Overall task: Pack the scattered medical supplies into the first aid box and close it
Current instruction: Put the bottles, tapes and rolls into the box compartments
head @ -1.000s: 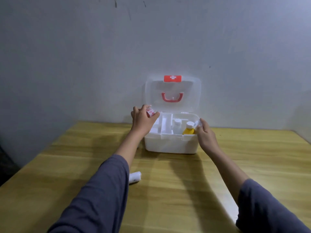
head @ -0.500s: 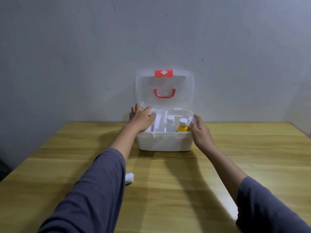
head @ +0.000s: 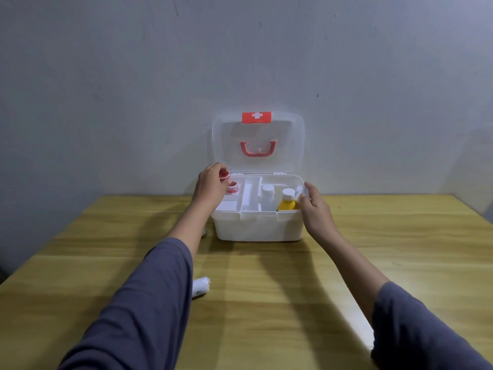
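Packing is under way: the left hand pinches a red-and-white tape roll over the open first aid box, above a second roll in the tray, while the right hand grips a small clear item beside the yellow bottle. Next, I judge, both get dropped in; the bandage roll on the table remains unpacked.

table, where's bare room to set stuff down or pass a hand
Free: the table right of the first aid box, and the wide strip between the two forearms in front of it. Crowded: the box rim, with the left hand and right hand, and the bandage roll by the left sleeve.
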Demonstrator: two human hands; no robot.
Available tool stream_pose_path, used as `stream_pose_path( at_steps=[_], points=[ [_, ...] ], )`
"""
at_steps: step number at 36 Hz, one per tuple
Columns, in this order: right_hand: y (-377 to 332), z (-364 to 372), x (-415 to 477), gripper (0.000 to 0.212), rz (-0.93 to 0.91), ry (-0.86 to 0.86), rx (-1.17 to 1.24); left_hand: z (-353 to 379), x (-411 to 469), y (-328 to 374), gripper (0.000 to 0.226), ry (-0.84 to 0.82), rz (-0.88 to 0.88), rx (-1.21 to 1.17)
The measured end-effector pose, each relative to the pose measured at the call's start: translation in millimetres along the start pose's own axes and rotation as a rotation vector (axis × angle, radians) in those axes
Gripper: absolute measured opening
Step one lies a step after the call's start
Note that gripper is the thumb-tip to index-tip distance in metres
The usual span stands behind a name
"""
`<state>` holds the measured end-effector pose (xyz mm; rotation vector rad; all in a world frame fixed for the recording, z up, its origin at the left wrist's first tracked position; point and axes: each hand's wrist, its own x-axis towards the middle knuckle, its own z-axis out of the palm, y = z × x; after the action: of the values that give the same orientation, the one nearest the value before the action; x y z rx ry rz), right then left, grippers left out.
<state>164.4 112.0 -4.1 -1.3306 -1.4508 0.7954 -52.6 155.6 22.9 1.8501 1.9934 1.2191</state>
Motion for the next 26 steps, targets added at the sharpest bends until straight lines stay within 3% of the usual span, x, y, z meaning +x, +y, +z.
stream_pose_path(
  at_steps=[11,19,26],
  points=[
    [2.1,1.0,-0.7,0.041,-0.012,0.012,0.016,-2.7,-7.8,2.9,0.039,-0.146,0.018,-0.091],
    [3.0,0.1,-0.8,0.042,-0.002,0.013,0.024,-1.9,-3.2,-4.5,0.034,0.034,-0.006,-0.111],
    [3.0,-0.7,-0.6,0.043,0.002,0.002,0.015,-2.5,-2.5,-3.7,0.031,-0.011,0.007,-0.011]
  ],
)
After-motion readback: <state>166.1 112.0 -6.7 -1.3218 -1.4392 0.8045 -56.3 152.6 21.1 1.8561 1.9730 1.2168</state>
